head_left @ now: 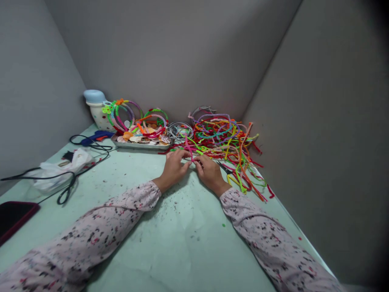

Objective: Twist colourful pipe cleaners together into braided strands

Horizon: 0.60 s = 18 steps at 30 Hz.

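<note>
Both my hands rest on a pale green table [182,235], fingertips meeting around a pink pipe cleaner [189,152]. My left hand [174,166] pinches it from the left, fingers curled. My right hand [209,172] pinches it from the right. Just beyond them lies a large heap of coloured pipe cleaners [225,142], spilling toward the right wall. Small scissors [226,168] lie beside my right hand.
A metal tray [142,145] of shells and wrapped hoops sits at the back. A white jar with blue lid [95,107], a blue glue gun [95,137], black cables [65,190], a plastic bag [57,172] and a dark red case [13,217] lie left. Grey walls enclose the table.
</note>
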Motion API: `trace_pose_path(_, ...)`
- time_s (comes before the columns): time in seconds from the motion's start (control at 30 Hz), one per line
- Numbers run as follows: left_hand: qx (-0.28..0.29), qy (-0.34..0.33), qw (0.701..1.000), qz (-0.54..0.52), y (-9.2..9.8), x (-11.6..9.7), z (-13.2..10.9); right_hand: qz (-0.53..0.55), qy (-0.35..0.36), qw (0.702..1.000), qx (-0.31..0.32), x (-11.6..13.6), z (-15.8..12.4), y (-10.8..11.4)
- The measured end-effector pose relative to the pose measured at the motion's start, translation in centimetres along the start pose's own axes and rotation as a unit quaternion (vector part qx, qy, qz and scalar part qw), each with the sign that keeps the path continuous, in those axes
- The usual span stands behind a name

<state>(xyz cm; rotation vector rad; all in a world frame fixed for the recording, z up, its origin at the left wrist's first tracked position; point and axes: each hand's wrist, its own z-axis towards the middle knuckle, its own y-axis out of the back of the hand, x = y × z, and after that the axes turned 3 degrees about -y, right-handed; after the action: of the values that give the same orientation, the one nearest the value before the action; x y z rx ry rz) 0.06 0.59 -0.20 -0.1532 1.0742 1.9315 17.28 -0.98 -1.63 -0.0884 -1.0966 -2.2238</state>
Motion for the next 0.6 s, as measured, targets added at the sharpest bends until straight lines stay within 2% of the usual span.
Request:
trace_pose_path(0.27,-0.009,-0.054,0.998,0.027,0.12,-0.01,0.03,0.011,-0.004,1.0,-0.011,0.01,0.07,-0.07)
trace_pose_path(0.6,-0.025,-0.064,0.997,0.034,0.09,0.22,0.06,0.009,-0.011,1.0,-0.006,-0.02,0.03,-0.13)
